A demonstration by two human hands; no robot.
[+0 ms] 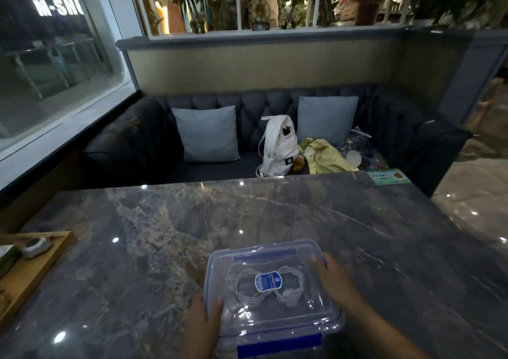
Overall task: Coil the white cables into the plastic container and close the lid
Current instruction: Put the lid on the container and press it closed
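Clearly the main risk now is a lid that only looks shut: the clear plastic lid lies on the clear rectangular plastic container with blue clips, low and centre in the frame on the dark marbled counter, but the near blue latch appears not yet snapped down, and I cannot tell about the far one. Uneven pressing could tip the lid or slide the box on the glossy stone. The left hand lies open, fingers flat on the lid's left edge; the right hand rests open along its right edge, gripping nothing. Inside, seen through the lid, the white cables lie in two loose coils under a blue label. A loop springing up could catch under the rim.
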